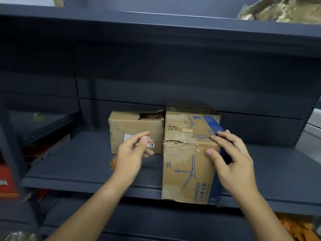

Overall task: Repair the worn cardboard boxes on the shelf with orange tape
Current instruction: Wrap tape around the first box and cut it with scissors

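Your right hand (232, 160) grips the tall worn brown cardboard box with blue fan drawings (189, 153) at its right front corner, fingers curled over the top edge, thumb pressed on the front face. Your left hand (132, 153) hovers loose and empty, fingers relaxed, in front of the smaller plain brown cardboard box (135, 131), touching nothing.

Key relation: the orange tape roll (114, 161) lies flat on the dark grey metal shelf (78, 162), just beside your left wrist on its left and mostly hidden behind the hand. So your left hand is the nearer one; the right is well apart from it.

The tall box's long axis runs front to back, its near end overhanging the shelf lip. Its top front edge is torn, outer paper peeled, corrugation showing. The small box sits just left of it, apparently touching, top flap ripped open, white label on the front. Both look soft and crushable; grip lightly.
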Tool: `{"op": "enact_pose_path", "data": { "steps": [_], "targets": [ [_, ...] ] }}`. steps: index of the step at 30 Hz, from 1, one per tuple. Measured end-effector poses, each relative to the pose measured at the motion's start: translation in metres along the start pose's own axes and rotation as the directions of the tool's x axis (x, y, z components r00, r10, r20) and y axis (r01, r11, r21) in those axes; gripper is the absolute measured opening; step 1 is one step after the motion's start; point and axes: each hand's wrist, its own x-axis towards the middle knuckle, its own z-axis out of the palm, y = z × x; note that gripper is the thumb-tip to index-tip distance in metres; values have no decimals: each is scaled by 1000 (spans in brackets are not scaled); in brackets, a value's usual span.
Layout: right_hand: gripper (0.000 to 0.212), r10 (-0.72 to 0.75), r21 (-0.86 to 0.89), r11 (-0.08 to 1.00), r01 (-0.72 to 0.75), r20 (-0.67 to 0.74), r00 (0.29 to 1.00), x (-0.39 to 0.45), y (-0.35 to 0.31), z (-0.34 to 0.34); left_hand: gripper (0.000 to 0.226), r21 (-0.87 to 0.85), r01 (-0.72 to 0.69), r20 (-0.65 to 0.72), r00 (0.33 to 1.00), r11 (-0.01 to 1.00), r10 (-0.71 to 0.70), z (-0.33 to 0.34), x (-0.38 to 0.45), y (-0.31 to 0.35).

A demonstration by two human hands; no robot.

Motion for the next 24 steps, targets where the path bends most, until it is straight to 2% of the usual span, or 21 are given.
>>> {"op": "enact_pose_path", "data": {
  "steps": [3, 5, 7, 10, 14, 17, 19, 24],
  "targets": [
    [39, 14, -28, 999, -14, 4, 1000, -1, 0, 0, 20, 296, 159, -142, 983, 942, -121, -33, 23, -28],
    [42, 17, -49, 999, -16, 2, 1000, -2, 0, 1, 27, 566, 208, -177, 976, 798, -130, -60, 32, -46],
    [38, 8, -65, 998, -8, -8, 1000, -2, 0, 1, 35, 686, 248, -210, 968, 684, -141, -85, 37, -59],
    [36, -5, -71, 997, 4, -22, 1000, -4, 2, 1, 43, 656, 352, -226, 936, 668, -271, -107, 37, -70],
    [32, -31, -76, 997, 28, -42, 999, -4, 0, 3, 64, 667, 332, -73, 920, 667, -386, -110, 33, -76],
    [36, -41, -104, 994, 37, -41, 998, -3, 0, 3, 75, 742, 297, 8, 893, 602, -450, -107, 29, -71],
    [38, -39, -115, 993, 35, -35, 999, -3, -1, 2, 70, 788, 281, 10, 884, 547, -468, -105, 26, -68],
    [39, -27, -119, 993, 20, -51, 998, -4, -1, 3, 38, 816, 179, 58, 920, 549, -387, -111, 24, -74]
  ]
}}
